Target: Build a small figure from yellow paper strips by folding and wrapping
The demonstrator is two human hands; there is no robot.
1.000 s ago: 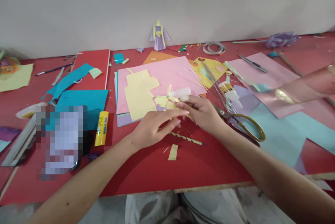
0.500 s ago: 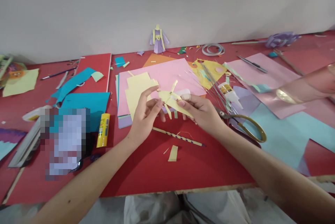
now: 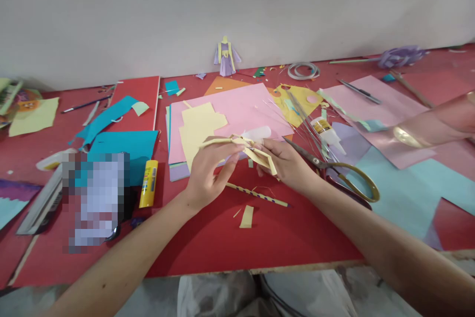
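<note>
Between my hands, above the red table, is a folded pale-yellow paper piece (image 3: 264, 157) with narrow strips sticking out. My left hand (image 3: 211, 168) pinches its left side between thumb and fingers. On the other side my right hand (image 3: 287, 161) grips it, with some fingertips hidden behind the paper. Below lies a dotted pencil (image 3: 260, 195) and a small yellow paper scrap (image 3: 247, 217). Scissors (image 3: 334, 168) with yellowish handles rest by my right wrist. A stack of pink paper (image 3: 237, 104) with yellow paper (image 3: 202, 121) on top lies behind my hands.
A glue stick (image 3: 149, 183) stands left of my forearm. To the right lie a white glue bottle (image 3: 328, 134), blue paper (image 3: 397, 193) and pink paper (image 3: 371, 94). A purple-and-yellow paper figure (image 3: 225, 57) leans on the wall. Another person's arm (image 3: 438, 121) reaches in from the right.
The yellow paper piece has been turned and tilted, so it now shows more edge-on. My left hand has rolled over, its fingers now lying along the paper's far side.
</note>
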